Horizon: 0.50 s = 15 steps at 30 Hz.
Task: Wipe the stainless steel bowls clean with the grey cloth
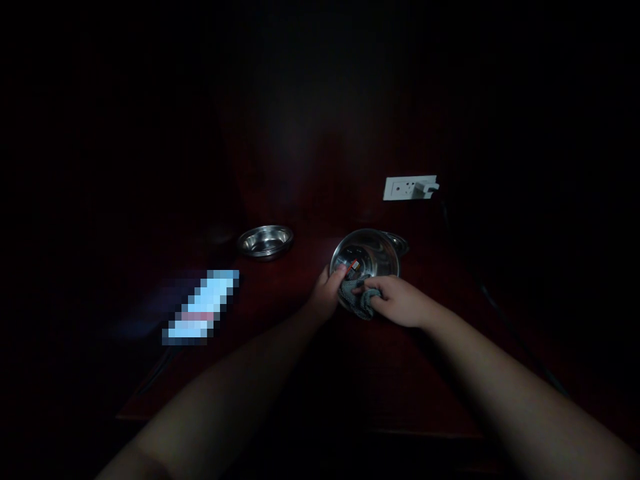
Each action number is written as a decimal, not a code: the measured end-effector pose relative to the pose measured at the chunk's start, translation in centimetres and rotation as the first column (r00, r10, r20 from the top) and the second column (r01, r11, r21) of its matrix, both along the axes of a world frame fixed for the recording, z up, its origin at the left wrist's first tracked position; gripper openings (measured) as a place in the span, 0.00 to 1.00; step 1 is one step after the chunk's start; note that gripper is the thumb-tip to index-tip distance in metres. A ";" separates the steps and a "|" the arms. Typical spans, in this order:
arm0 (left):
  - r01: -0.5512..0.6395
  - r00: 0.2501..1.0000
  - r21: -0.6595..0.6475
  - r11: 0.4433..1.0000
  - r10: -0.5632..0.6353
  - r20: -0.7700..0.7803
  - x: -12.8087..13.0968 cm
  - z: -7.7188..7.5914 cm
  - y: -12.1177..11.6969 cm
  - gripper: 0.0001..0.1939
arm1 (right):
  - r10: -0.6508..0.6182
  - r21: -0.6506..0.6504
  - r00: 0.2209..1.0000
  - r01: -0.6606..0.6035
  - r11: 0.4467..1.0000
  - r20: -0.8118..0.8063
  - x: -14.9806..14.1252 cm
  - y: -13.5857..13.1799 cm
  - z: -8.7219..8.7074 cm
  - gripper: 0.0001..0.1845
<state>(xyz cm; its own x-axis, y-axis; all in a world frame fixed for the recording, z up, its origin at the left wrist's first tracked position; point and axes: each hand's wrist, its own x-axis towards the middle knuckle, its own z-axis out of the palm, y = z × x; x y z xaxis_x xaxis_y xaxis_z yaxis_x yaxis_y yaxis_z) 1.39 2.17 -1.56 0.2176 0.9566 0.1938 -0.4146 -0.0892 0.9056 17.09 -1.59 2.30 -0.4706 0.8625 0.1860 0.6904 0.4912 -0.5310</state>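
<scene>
Left hand (327, 291) is gripping the pot (379, 255), right hand (403, 301) pinching cloth (356, 301); that one-handed hold (shiny metal) is probably risking a slip.

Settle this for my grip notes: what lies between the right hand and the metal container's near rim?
In the head view, a greenish cloth lies there, bunched in the right hand at the near side of the metal container.

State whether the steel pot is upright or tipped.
Tipped: the steel pot has its round mouth facing the camera, its inner base showing, and the left hand holds its rim.
</scene>
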 end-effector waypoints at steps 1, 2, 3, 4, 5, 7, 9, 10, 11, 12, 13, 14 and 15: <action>-0.008 1.000 0.018 1.000 0.008 -0.011 0.0 -0.1 0.1 0.22 | -0.013 0.014 1.000 0.013 1.000 0.010 0.0 0.0 -0.1 0.07; -0.016 1.000 0.031 0.999 0.017 -0.024 -0.1 -0.2 0.2 0.22 | -0.022 0.028 1.000 0.021 0.999 0.013 0.0 0.1 -0.2 0.07; -0.025 0.999 0.042 0.999 0.027 -0.034 -0.2 -0.4 0.3 0.21 | -0.022 0.043 1.000 0.022 0.999 0.012 0.0 0.1 -0.3 0.07; -0.038 0.998 0.050 0.998 0.040 -0.041 -0.2 -0.5 0.4 0.21 | -0.015 0.057 1.000 0.014 0.998 0.013 0.0 0.1 -0.4 0.07; -0.055 0.997 0.057 0.997 0.057 -0.043 -0.3 -0.6 0.5 0.21 | -0.002 0.069 1.000 0.001 0.998 0.014 0.0 0.1 -0.6 0.08; -0.096 0.995 0.069 0.993 0.098 -0.035 -0.3 -0.8 0.7 0.20 | 0.032 0.090 0.999 -0.034 0.995 0.015 0.0 0.2 -0.8 0.10; -0.139 0.990 0.077 0.987 0.141 -0.015 -0.3 -0.9 0.9 0.20 | 0.063 0.105 0.998 -0.063 0.992 0.006 0.1 0.2 -1.0 0.12; -0.156 0.988 0.073 0.985 0.157 -0.006 -0.3 -0.9 0.9 0.20 | 0.073 0.108 0.997 -0.072 0.991 -0.002 0.1 0.3 -1.1 0.13; -0.165 0.986 0.068 0.984 0.165 0.002 -0.3 -0.9 1.0 0.21 | 0.081 0.110 0.997 -0.079 0.991 -0.011 0.1 0.3 -1.1 0.15; -0.171 0.985 0.061 0.983 0.171 0.011 -0.2 -0.9 1.0 0.21 | 0.087 0.109 0.996 -0.084 0.991 -0.019 0.1 0.3 -1.1 0.16; -0.172 0.985 0.056 0.984 0.171 0.019 -0.2 -0.9 1.0 0.21 | 0.092 0.104 0.995 -0.089 0.991 -0.025 0.1 0.3 -1.1 0.17; -0.168 0.986 0.050 0.984 0.167 0.027 -0.2 -0.8 1.0 0.21 | 0.095 0.099 0.995 -0.092 0.991 -0.031 0.1 0.3 -1.1 0.17; -0.162 0.986 0.045 0.986 0.160 0.035 -0.1 -0.8 1.0 0.21 | 0.100 0.094 0.994 -0.096 0.991 -0.038 0.1 0.3 -1.1 0.17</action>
<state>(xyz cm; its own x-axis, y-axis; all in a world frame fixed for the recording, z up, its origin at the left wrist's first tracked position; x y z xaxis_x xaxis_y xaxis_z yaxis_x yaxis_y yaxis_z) 1.26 3.14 -2.32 0.0546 0.9681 0.2445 -0.4191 -0.2001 0.8856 17.17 -1.29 1.16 -0.5419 0.7910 0.2840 0.6141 0.6034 -0.5087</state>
